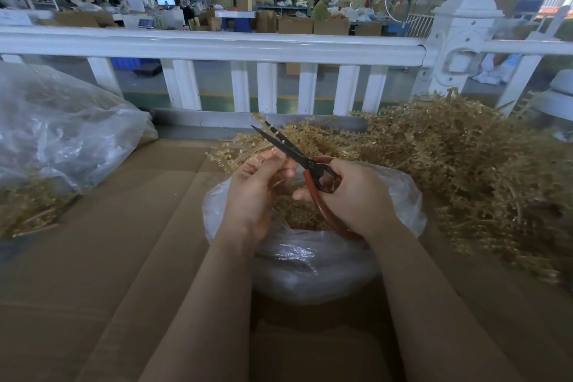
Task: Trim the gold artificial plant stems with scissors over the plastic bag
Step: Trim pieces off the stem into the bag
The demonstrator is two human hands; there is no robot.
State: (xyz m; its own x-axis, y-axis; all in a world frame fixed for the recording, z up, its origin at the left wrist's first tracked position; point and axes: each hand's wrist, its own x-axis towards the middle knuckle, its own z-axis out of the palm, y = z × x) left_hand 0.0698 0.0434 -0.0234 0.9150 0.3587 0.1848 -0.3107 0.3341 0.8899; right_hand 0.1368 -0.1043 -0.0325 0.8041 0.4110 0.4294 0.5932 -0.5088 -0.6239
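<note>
Clear plastic bag [310, 260] below | left hand [257, 192] pinches gold plastic stem [245, 153] | right hand [356, 195] grips red-handled scissors [307, 163] | step: trimming | next: blades onto stem

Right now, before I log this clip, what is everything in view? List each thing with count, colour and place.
scissors: one, dark blades, red-brown handles, over the middle bag, held in the right hand
stem: one, gold, held in the left hand by the blades
plastic bag: one, clear, centre, open, gold trimmings inside
pile of stems: one heap, gold, right of the bag
second bag: one, clear, far left, gold stems inside
cardboard: brown sheets covering the work surface
railing: one, white, across the back
workers: at least two, distant, at benches behind the railing
left hand: pinches the stem
right hand: grips the scissors
</note>
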